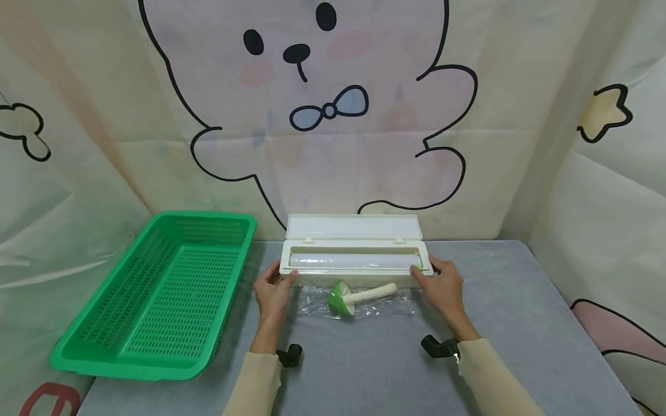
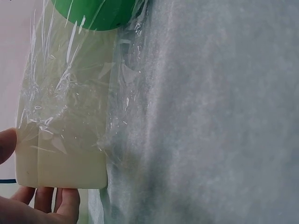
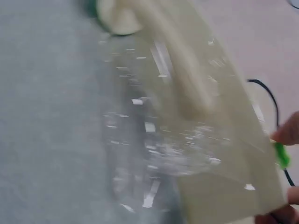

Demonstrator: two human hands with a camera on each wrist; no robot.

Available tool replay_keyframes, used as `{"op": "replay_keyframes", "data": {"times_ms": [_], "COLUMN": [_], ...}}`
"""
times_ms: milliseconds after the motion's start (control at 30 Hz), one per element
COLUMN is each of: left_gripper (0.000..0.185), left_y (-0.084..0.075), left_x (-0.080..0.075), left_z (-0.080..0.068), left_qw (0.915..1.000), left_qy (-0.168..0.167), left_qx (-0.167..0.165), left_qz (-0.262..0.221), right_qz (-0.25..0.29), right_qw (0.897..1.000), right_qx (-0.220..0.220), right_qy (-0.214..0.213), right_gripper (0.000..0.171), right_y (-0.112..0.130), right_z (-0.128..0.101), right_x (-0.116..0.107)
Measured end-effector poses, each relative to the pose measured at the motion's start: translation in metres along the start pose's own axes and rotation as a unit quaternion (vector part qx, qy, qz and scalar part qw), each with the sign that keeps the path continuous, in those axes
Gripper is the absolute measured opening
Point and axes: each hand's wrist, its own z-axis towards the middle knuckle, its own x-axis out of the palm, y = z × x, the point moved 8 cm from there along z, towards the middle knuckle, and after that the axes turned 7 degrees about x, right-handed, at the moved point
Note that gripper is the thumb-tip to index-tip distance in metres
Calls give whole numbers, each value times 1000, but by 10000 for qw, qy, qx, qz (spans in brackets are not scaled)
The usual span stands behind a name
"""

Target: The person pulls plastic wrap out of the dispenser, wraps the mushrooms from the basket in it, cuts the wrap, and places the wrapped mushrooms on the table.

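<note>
A white cling film dispenser (image 1: 359, 279) lies across the table with its lid (image 1: 354, 227) raised and a film roll (image 1: 356, 259) inside. My left hand (image 1: 273, 294) grips its left end, thumb on the front edge and fingers round the end, as the left wrist view shows. At the other end my right hand (image 1: 442, 289) holds the box, its thumb beside a small green piece (image 3: 281, 155). Clear film (image 1: 312, 301) hangs over the front and spreads crumpled on the table. On it lies a mushroom-shaped object (image 1: 340, 300) with a green cap and pale stem. The right wrist view is blurred.
To the left stands a green perforated plastic basket (image 1: 208, 215), near my left forearm. A grey cloth (image 1: 499, 300) covers the table. Behind the table hangs a curtain (image 1: 333, 167) printed with a cartoon bear.
</note>
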Motion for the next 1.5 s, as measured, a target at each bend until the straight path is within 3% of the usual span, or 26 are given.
{"op": "replay_keyframes", "data": {"times_ms": [267, 400, 533, 633, 733, 833, 967, 1033, 1100, 1200, 1300, 1400, 1500], "left_gripper": [50, 52, 56, 58, 60, 72, 93, 95, 91, 66, 40, 24, 22], "left_y": [2, 7, 7, 5, 4, 6, 13, 15, 16, 15, 7, -3, -10], "left_x": [-3, -5, -5, -5, -7, -8, 1, 6, 10, 15, 18, 20, 25], "left_z": [2, 4, 4, 2, -3, -12, -27, -33, -38, -43, -47, -52, -58], "left_qw": [9998, 9990, 9981, 9973, 9974, 9980, 9908, 9858, 9825, 9802, 9793, 9757, 9710], "left_qy": [22, 204, 465, 622, 601, 583, 1169, 1532, 1767, 1939, 2001, 2038, 2156], "left_qx": [75, 64, 20, 8, -60, -252, -471, -479, -449, -346, 48, 522, 705], "left_qz": [-194, -405, -394, -399, -402, -77, 494, 486, 377, 197, 316, 619, 761], "right_qz": [-98, -19, 50, -128, -368, -450, -356, -306, -310, -312, -210, 126, 764], "right_qw": [9992, 9983, 9957, 9893, 9814, 9787, 9825, 9846, 9859, 9870, 9871, 9844, 9760], "right_qx": [-33, 41, 602, 937, 889, 818, 885, 857, 797, 687, 644, 768, 991], "right_qy": [397, 589, 695, 1110, 1661, 1828, 1601, 1495, 1440, 1416, 1448, 1580, 1781], "right_gripper": [47, 58, 74, 83, 86, 80, 66, 55, 46, 36, 29, 25, 22], "right_y": [-1, -2, -11, -18, -21, -22, -22, -20, -18, -17, -16, -16, -16], "right_z": [5, -3, -21, -34, -41, -42, -37, -35, -35, -35, -36, -38, -42], "right_x": [-5, -5, -3, 7, 22, 31, 35, 35, 35, 36, 36, 38, 40]}}
